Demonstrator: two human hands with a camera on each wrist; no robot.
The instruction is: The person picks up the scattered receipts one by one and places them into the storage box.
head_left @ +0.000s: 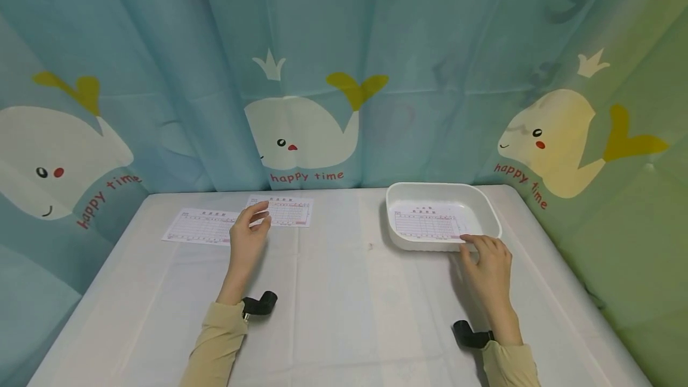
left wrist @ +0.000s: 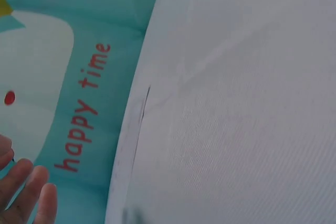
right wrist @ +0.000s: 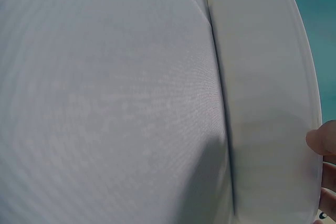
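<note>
My right hand [head_left: 490, 264] is at the near right part of a white plastic tray [right wrist: 268, 93]. It grips the rim there, thumb [right wrist: 321, 139] on the outer wall and fingertips over the inside. In the tray lies a printed form slip [head_left: 424, 224], its right corner close to those fingertips. My left hand [head_left: 248, 237] is above the table at the left, fingers loosely bent and holding nothing. Beneath and beside it are two more form slips, one to the left [head_left: 196, 227] and one farther back [head_left: 292, 211]; the hand overlaps both in the head view.
A white cloth covers the table [head_left: 344, 309]. Behind it hangs a blue-green curtain [head_left: 430, 76] printed with whales, which continues along both sides. Each wrist carries a black camera mount, the left one [head_left: 260, 303] and the right one [head_left: 470, 336].
</note>
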